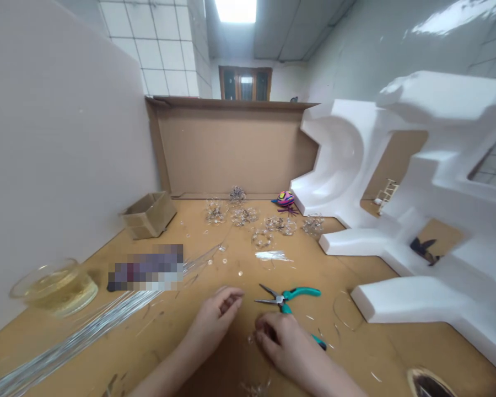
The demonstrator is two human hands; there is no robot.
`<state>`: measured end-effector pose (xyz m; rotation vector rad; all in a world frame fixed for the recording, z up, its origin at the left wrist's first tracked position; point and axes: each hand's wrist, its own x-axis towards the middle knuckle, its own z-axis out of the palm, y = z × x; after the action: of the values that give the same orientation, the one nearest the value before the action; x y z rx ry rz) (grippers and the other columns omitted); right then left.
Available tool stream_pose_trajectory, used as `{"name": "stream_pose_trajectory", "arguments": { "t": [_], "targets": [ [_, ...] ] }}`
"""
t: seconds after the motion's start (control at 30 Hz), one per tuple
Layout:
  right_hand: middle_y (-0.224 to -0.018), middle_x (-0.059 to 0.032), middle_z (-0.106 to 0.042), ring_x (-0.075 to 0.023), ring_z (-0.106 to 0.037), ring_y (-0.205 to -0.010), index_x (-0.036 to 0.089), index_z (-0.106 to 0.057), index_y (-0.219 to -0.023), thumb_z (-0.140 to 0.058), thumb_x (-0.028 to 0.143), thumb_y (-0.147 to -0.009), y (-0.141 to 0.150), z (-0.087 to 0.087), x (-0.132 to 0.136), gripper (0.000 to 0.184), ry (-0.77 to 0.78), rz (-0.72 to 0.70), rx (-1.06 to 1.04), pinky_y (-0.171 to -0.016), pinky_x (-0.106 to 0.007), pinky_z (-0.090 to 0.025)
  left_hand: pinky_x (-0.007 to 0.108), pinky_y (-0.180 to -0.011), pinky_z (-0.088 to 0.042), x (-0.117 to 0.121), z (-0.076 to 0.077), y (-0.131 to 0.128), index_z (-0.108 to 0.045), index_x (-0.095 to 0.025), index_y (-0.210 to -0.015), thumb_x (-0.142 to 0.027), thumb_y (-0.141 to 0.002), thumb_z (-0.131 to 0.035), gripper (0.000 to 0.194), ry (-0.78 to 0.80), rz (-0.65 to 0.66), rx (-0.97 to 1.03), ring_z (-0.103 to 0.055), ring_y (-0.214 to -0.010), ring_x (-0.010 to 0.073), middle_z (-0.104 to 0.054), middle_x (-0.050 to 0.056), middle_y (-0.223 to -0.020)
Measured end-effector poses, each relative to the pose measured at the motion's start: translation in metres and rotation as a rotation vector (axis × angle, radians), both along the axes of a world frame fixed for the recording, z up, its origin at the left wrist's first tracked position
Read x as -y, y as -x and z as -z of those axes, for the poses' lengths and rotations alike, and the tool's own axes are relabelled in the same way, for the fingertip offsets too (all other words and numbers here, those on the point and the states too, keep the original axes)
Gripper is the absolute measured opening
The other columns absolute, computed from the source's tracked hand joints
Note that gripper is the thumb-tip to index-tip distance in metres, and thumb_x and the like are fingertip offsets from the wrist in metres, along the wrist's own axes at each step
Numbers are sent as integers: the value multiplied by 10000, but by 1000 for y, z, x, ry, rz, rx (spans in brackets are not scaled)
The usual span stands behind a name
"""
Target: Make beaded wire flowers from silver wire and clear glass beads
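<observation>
My left hand (220,311) is just above the brown tabletop, fingers curled and pressed together. What it holds, if anything, is too small to make out. To its right, my right hand (281,337) is closed in a pinch, and its fingertips are beside a small clear bead (250,339). I cannot tell whether that bead is held or lies below. Needle-nose pliers (281,299) with teal handles lie with parted jaws just beyond my right hand, which partly covers one handle. Near my body is a small beaded wire piece (255,388), blurred.
Long silver wires (107,320) lie at left, near a glass bowl (62,289) of yellowish contents and a small cardboard box (149,215). Beaded wire pieces (244,216) and short cut wires (271,255) lie farther back. White foam packing (397,298) stands at right.
</observation>
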<state>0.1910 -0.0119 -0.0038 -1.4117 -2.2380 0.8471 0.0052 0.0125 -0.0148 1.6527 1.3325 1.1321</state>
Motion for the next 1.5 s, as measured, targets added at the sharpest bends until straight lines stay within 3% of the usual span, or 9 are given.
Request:
{"name": "stream_pose_trajectory", "arguments": {
  "t": [0.1, 0.23, 0.37, 0.57, 0.73, 1.07, 1.3, 1.43, 1.5],
  "targets": [
    [-733, -38, -650, -142, -569, -666, 190, -618, -801, -443, 197, -790, 0, -3, 1, 175, -22, 7, 36, -578, -213, -334, 224, -589, -400, -18, -14, -2, -668, -209, -823, -281, -756, -533, 167, -26, 110, -212, -561, -625, 163, -644, 23, -676],
    [-778, -55, -668, -149, -592, -708, 175, -641, -831, -425, 189, -802, -1, -9, 3, 218, -17, -8, 120, -602, -210, -341, 224, -640, -413, -56, -41, -26, -642, -191, -819, -157, -768, -426, 224, -235, 284, -896, -582, -711, 154, -650, 38, -817],
    [-836, -63, -683, -161, -609, -776, 179, -649, -874, -427, 198, -803, -2, -10, 3, 234, -46, -43, 140, -648, -212, -360, 266, -700, -428, -92, -53, -61, -634, -177, -809, -149, -732, -462, 190, -288, 370, -1060, -598, -799, 197, -651, 80, -886],
    [-822, -73, -692, -184, -624, -770, 173, -652, -825, -438, 225, -792, -3, -7, 0, 223, -115, -65, 171, -642, -231, -377, 379, -724, -446, -112, -44, -98, -629, -106, -723, -107, -672, -494, 144, -288, 423, -1227, -613, -824, 298, -656, 196, -849],
    [-792, -76, -694, -203, -634, -736, 179, -640, -808, -424, 245, -782, -4, -7, -1, 227, -170, -60, 210, -593, -246, -376, 361, -706, -449, -115, -49, -91, -576, -144, -642, -92, -612, -517, 84, -247, 466, -1154, -617, -786, 273, -660, 139, -767],
    [-809, -99, -693, -224, -639, -742, 168, -639, -822, -451, 250, -762, -4, -10, 0, 214, -133, -68, 186, -602, -266, -382, 241, -569, -488, -104, -94, -66, -400, -176, -820, -244, -785, -385, 78, -1, 613, -638, -612, -584, 107, -635, 37, -766],
    [-811, -118, -691, -228, -631, -746, 167, -651, -855, -449, 261, -766, -3, -7, -4, 240, -105, -58, 174, -618, -288, -406, 241, -543, -484, -91, -91, -94, -449, -155, -745, -318, -700, -623, 243, 270, 667, -90, -579, -510, 89, -613, 13, -669],
    [-820, -111, -693, -227, -634, -741, 172, -654, -866, -436, 244, -760, -4, -6, -5, 253, -118, -68, 175, -612, -287, -415, 257, -565, -495, -94, -97, -123, -456, -152, -774, -300, -716, -605, 217, 244, 727, -69, -596, -539, 102, -627, 28, -705],
    [-828, -103, -695, -224, -635, -749, 178, -656, -876, -441, 240, -753, -4, -5, -6, 255, -124, -76, 171, -615, -284, -419, 267, -606, -501, -100, -98, -132, -481, -149, -867, -314, -772, -534, 198, 169, 779, -269, -627, -615, 123, -647, 55, -782]
  ]
}}
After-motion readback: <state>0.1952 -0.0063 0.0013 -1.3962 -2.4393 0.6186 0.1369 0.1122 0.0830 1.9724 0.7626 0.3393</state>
